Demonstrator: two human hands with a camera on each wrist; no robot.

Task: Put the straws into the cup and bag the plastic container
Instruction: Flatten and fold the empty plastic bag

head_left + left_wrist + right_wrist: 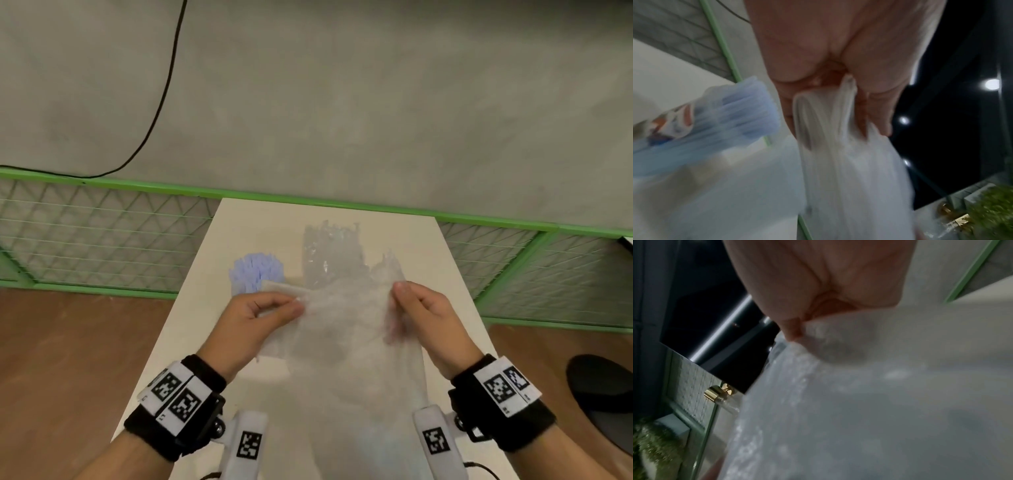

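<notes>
A thin translucent white plastic bag [346,329] hangs between my two hands above the white table [404,236]. My left hand [274,310] pinches the bag's left edge, where the film bunches into folds [830,123]. My right hand [399,298] pinches the right edge, the film draped below it [859,402]. Behind the bag a clear crinkled plastic container [330,253] stands on the table. To its left is a cup full of pale blue straws [257,270], seen blurred in the left wrist view as blue straws [744,110] in a patterned cup.
A green wire-mesh fence [102,233] runs behind and beside the table. A black cable [164,85] hangs on the grey wall. A dark round seat [603,394] sits at the right over the wooden floor [68,359].
</notes>
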